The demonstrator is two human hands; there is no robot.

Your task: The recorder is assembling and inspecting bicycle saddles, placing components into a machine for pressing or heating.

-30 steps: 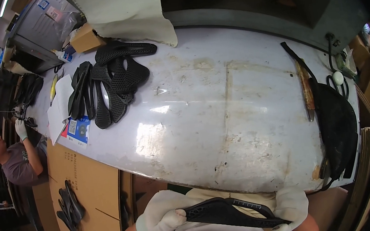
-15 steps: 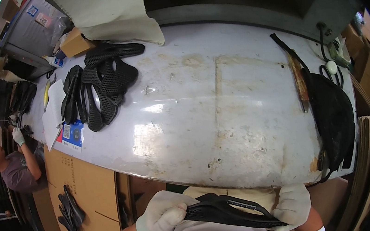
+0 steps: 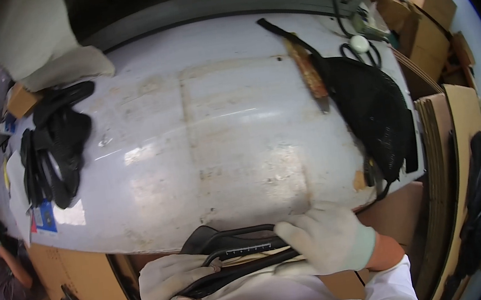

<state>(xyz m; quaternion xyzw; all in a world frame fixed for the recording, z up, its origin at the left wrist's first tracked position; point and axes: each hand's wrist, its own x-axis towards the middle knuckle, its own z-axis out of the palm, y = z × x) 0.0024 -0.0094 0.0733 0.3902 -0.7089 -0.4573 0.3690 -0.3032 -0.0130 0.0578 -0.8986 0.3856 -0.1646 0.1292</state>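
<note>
A black bicycle saddle [image 3: 243,251] is held at the table's near edge, in front of my white shirt. Pale markings run along one of its narrow bars. My left hand [image 3: 171,289], in a white glove, grips one end with the thumb pressed against it. Closed over the opposite end is my gloved right hand [image 3: 328,238], its fingers on top of the saddle. Several more black saddles [image 3: 58,149], some with a mesh pattern, lie piled at the left of the white table [image 3: 238,174].
A black bag [image 3: 372,111] with a strap lies at the right, beside a tape-wrapped tool [image 3: 307,71]. A pale cloth [image 3: 68,66] and small carton [image 3: 21,101] are far left. Cardboard sheets [image 3: 438,154] stand right. A co-worker [image 3: 11,274] is at the left edge.
My view has swung to the right. The saddle has been turned and brought up nearer the table edge; my right hand now lies over it with its back showing.
</note>
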